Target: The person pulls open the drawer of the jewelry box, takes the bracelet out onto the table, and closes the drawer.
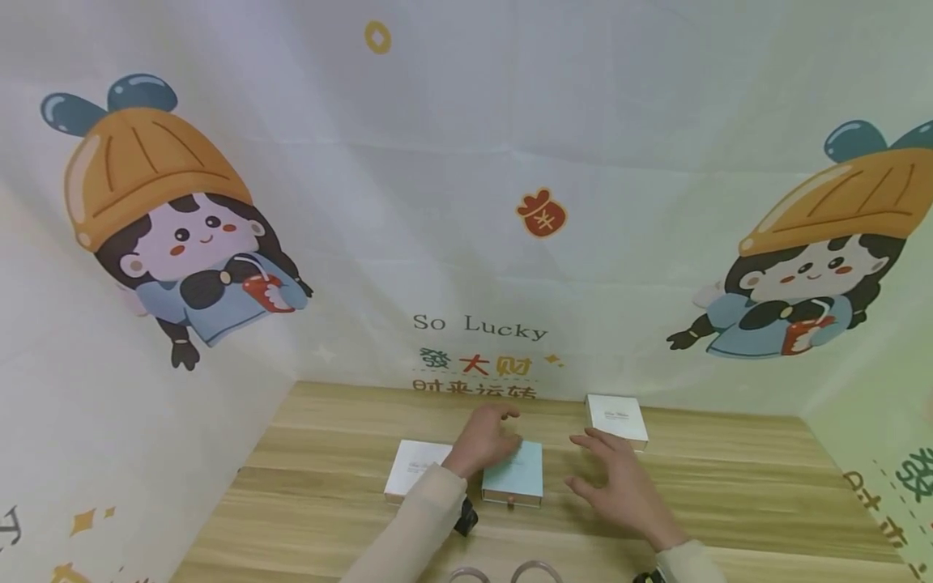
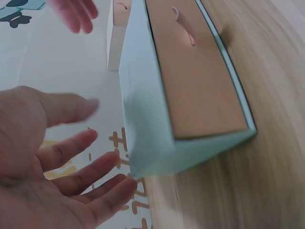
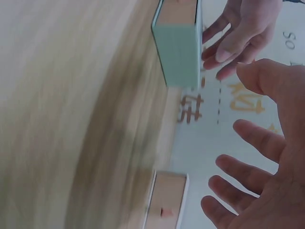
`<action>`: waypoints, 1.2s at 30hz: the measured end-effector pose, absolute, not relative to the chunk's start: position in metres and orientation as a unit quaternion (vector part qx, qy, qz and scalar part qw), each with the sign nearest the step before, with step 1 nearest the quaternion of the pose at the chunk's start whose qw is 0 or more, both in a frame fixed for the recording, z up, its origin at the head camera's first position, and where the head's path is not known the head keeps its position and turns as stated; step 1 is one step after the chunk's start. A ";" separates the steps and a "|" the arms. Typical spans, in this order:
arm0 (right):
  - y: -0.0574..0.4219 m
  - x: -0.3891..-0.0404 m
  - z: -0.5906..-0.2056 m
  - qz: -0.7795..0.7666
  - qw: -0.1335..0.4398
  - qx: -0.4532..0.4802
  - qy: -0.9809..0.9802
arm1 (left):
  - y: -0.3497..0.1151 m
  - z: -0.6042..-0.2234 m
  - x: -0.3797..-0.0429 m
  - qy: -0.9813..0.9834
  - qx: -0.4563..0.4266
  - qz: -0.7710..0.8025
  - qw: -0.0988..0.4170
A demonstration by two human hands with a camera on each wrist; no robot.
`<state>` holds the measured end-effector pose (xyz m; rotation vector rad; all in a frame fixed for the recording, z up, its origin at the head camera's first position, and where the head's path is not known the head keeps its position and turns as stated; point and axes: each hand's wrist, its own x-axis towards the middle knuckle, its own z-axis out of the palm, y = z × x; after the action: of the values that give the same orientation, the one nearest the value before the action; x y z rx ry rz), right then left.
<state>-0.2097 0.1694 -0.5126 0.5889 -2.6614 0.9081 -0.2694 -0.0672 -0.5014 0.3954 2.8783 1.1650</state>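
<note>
A light blue drawer box (image 1: pixel 521 478) lies on the wooden table, its brown drawer front (image 2: pixel 200 90) fitted with a small ribbon pull (image 2: pixel 183 24). My left hand (image 1: pixel 484 441) hovers over its left and back part, fingers spread and holding nothing. In the left wrist view those fingertips come close to the box's top face. To the right of the box, my right hand (image 1: pixel 619 490) is held in the air with fingers loosely spread, also holding nothing. Just beyond that hand sits a white box (image 1: pixel 615 414) with a similar pull (image 3: pixel 166 212).
Another white box (image 1: pixel 408 465) stands left of the blue one, partly hidden by my left arm. A printed cloth (image 1: pixel 466 275) hangs along the table's back edge and sides. Two pale rounded rims (image 1: pixel 535 567) show at the bottom edge of the head view.
</note>
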 end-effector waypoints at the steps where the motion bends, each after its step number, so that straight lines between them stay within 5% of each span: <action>1: 0.172 -0.212 -0.512 0.311 0.141 0.202 -0.918 | -0.065 -0.502 -0.271 0.919 0.128 0.373 0.008; 19: 0.216 -0.237 -0.508 0.322 0.108 0.082 -0.937 | -0.010 -0.490 -0.305 0.898 0.176 0.389 0.106; 36: 0.224 -0.254 -0.515 0.437 -0.007 -0.083 -0.896 | 0.037 -0.495 -0.333 0.906 0.183 0.356 0.134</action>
<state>-0.2542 0.2237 -0.5149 -0.2628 -2.8277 1.3779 -0.3332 0.0374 -0.4953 0.5313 2.6275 1.0316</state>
